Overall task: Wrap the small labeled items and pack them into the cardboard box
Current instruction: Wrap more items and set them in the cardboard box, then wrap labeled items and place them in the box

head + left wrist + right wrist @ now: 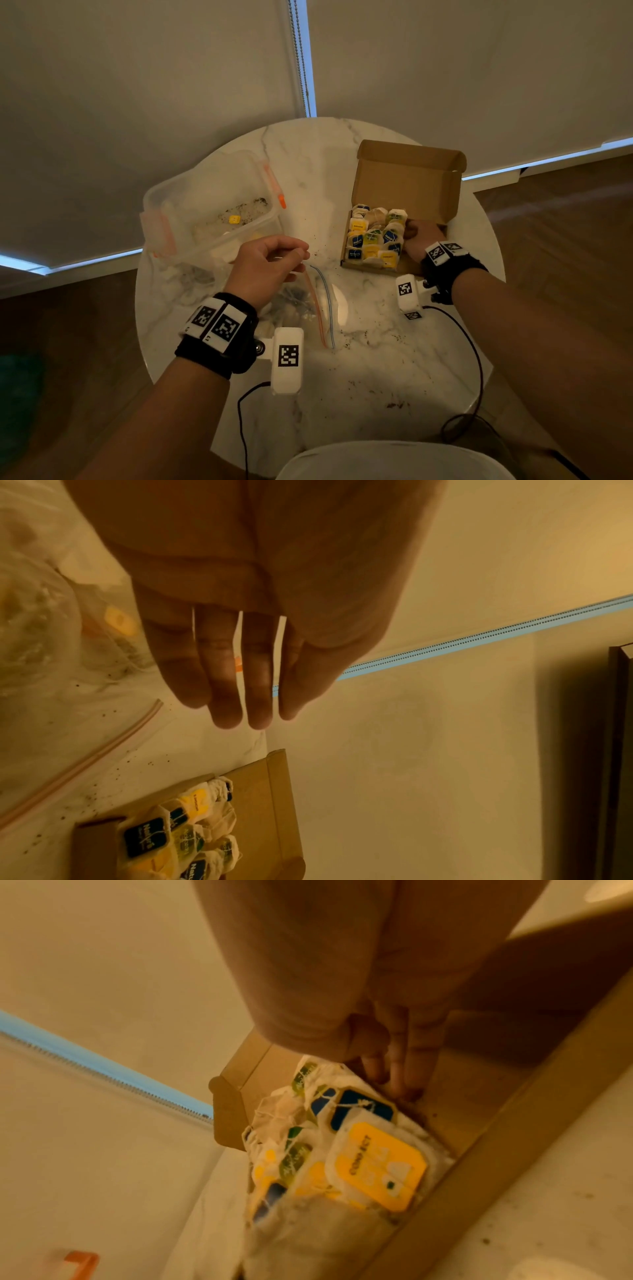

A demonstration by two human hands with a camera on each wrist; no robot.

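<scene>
Tea bags [373, 238] with blue, yellow and green tags sit packed in rows in the left part of the cardboard box [404, 185], on the far right of the marble surface [370, 359]. Lid flap stands open at the back.

Right hand [419, 233] is in the box, at the right edge of the packed rows. In the right wrist view its fingers [399, 1069] run nearly straight down to the box floor, against the nearest blue-tagged bag [363, 1104]. Nothing visibly pinched, so that grip looks open and pressing. A bare strip of box floor lies to the right of the hand; my read is the next bag goes there.

Left hand [270, 267] hovers above the zip bag [308, 301], between the clear plastic tub [209, 212] and the box. In the head view thumb and forefinger are closed on something thin, probably a string or the bag edge; can't tell which. In the left wrist view the other fingers [226, 669] hang loosely straight.

Key relation: remaining stock lies left of the box, so the left hand is nearer. One yellow tag [234, 219] shows in the tub. Zip bag's long axis runs toward the person, seal strip [322, 308] on its right side, facing the box.

Hard to make out: zip bag contents are a dark blur, tub contents are hazy through the plastic, right fingertips are blurred, and the dim light mutes the tag colours.
</scene>
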